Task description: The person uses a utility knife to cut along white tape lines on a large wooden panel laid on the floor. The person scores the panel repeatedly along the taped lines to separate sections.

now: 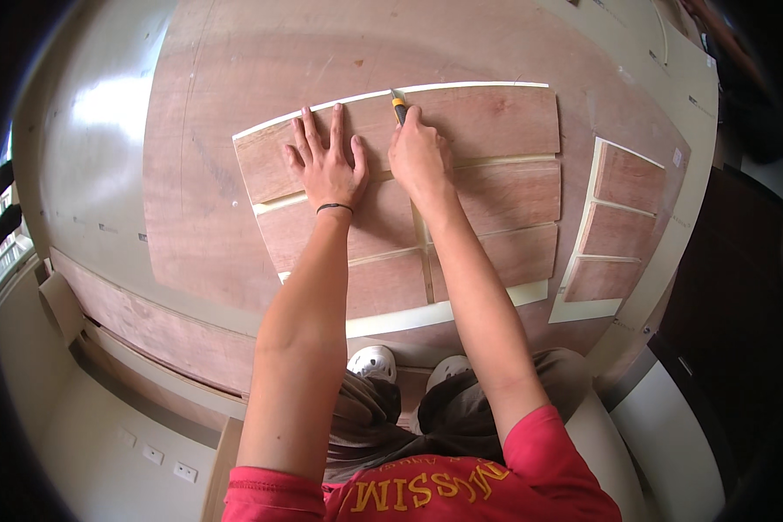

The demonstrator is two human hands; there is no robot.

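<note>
My right hand [421, 159] grips a yellow and black utility knife [399, 108]. Its blade tip is at the pale strip [457, 86] along the far edge of a wooden panel [496, 117]. Spread flat on the same panel to the left, my left hand [329, 174] has its fingers pointing away from me, and a dark band circles the wrist. More reddish-brown panels [513, 193] lie in rows nearer to me, with pale gaps between them. A cream-white backing sheet [400, 323] shows past their near edge.
On the right lies a smaller pale sheet [580, 311] bearing three wooden pieces [616, 228]. A large plywood sheet [261, 52] spreads beneath the work. Long boards [148, 300] run along the left by a wall with sockets [184, 471]. My white shoes [374, 361] are just below the panels.
</note>
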